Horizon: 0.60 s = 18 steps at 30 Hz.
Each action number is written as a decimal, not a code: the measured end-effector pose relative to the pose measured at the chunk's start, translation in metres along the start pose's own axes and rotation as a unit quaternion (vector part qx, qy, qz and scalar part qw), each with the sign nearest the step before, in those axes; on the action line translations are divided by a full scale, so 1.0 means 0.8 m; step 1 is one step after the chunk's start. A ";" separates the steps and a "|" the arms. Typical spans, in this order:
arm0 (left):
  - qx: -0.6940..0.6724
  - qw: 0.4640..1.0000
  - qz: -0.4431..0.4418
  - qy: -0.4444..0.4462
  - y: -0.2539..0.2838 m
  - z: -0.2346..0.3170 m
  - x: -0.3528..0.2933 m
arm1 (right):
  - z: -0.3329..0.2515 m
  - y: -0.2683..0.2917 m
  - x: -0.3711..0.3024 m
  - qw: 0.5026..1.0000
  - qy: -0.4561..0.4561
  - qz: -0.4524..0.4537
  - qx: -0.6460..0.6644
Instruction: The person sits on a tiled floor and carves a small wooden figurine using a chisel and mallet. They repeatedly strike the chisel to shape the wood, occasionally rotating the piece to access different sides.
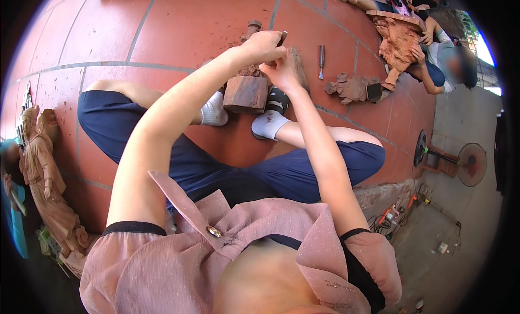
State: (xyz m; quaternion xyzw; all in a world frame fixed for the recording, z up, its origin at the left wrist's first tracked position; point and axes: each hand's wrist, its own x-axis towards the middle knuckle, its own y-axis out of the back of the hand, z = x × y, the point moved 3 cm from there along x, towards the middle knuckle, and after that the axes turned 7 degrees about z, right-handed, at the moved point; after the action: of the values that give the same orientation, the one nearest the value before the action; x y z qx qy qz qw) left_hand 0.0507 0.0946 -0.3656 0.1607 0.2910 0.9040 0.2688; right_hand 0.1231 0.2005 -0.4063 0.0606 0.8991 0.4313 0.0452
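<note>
Over a piece of carved brown wood [250,70] between my feet, my two hands work close together. My left hand [262,46] is closed around a short dark handle [282,38], whose end sticks up past the fingers; the rest of the tool is hidden. Just below and to the right, my right hand [284,74] has its fingers bent inward and closed near the carving. What they grip, if anything, is covered. A cut wooden block [245,94] with a flat end face lies at the near end of the carving, between my socked feet.
A chisel [322,61] lies on the red tiles right of my hands. Beyond it are a rough carving [352,89] and a dark phone-like object [374,92]. A carved wooden figure [42,173] stands left; a fan [471,163] is right. People sit nearby, one holding a large carving [399,43].
</note>
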 end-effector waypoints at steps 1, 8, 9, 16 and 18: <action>-0.026 0.999 -0.035 -0.002 0.005 0.006 -0.003 | -0.008 0.012 -0.009 0.999 -0.006 -0.034 0.036; -0.136 0.984 -0.067 -0.090 0.021 0.026 -0.068 | -0.011 0.026 -0.042 0.995 -0.002 -0.064 0.082; -0.122 0.987 -0.047 -0.097 0.018 0.022 -0.073 | -0.006 0.018 -0.039 0.997 0.012 -0.045 0.062; -0.091 0.989 -0.014 -0.115 0.000 -0.004 -0.134 | -0.020 -0.025 -0.060 0.981 0.179 0.010 -0.070; -0.108 0.988 -0.062 -0.094 0.008 -0.002 -0.138 | -0.030 -0.027 -0.074 0.988 0.152 -0.036 -0.001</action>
State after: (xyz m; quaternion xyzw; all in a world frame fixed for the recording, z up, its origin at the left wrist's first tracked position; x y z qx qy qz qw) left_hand 0.1366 0.0255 -0.3778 0.1968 0.1741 0.8924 0.3668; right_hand 0.1774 0.1604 -0.4064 -0.0383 0.8966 0.4346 -0.0762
